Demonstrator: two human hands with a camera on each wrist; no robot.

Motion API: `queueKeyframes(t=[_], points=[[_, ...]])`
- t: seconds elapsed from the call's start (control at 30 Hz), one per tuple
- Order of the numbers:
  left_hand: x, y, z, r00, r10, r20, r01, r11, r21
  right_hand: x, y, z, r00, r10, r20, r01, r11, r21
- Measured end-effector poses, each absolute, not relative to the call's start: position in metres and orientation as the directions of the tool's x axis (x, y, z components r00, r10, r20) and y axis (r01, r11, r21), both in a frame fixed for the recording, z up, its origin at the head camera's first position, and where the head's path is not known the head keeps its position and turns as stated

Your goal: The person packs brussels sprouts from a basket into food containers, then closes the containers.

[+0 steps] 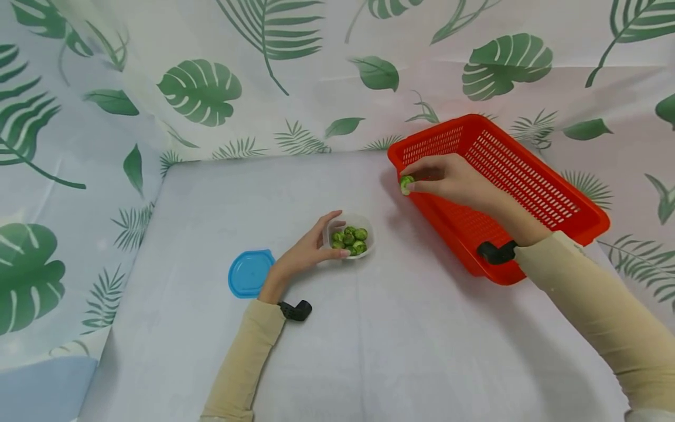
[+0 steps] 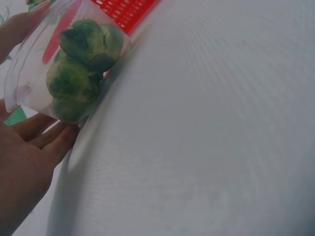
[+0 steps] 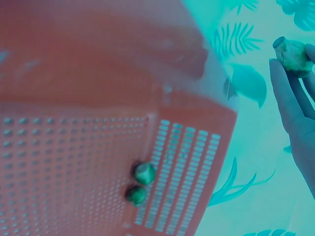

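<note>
A blue lid (image 1: 249,274) lies on the counter (image 1: 316,363). Right of it, my left hand (image 1: 307,249) has its fingers clamped round a clear tub (image 1: 371,240) of sprouts (image 1: 349,238). My right hand (image 1: 457,180) pinches one sprout (image 1: 405,184) by the left rim of the red basket (image 1: 527,176); two more sprouts (image 3: 144,173) lie inside.
</note>
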State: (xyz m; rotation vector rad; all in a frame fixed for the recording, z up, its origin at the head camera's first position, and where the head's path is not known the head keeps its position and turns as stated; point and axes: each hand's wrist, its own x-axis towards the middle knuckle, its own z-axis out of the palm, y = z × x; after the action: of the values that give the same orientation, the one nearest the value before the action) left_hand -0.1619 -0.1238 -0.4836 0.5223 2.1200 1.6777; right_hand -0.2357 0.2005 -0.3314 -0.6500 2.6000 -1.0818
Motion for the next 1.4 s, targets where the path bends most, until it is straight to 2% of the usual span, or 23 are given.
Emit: queueKeyframes(t=[0.23, 0.77, 1.0, 1.4], points=[[-0.163, -0.123, -0.483, -0.857, 0.51, -0.074, 0.05, 0.226, 0.973, -0.233, 0.181, -0.334, -0.838, -0.541, -0.071, -0.338, 0.617, -0.711], [-0.161, -0.122, -0.488, -0.865, 0.491, -0.104, 0.022, 0.245, 0.969, -0.227, 0.14, -0.359, -0.757, -0.653, -0.029, -0.399, 0.497, -0.77], [-0.162, -0.125, -0.487, -0.864, 0.494, -0.1, 0.023, 0.236, 0.971, -0.226, 0.13, -0.373, -0.726, -0.685, -0.061, -0.4, 0.493, -0.773], [-0.164, -0.124, -0.486, -0.863, 0.495, -0.102, 0.027, 0.246, 0.969, -0.224, 0.114, -0.389, -0.697, -0.716, -0.028, -0.464, 0.48, -0.745]])
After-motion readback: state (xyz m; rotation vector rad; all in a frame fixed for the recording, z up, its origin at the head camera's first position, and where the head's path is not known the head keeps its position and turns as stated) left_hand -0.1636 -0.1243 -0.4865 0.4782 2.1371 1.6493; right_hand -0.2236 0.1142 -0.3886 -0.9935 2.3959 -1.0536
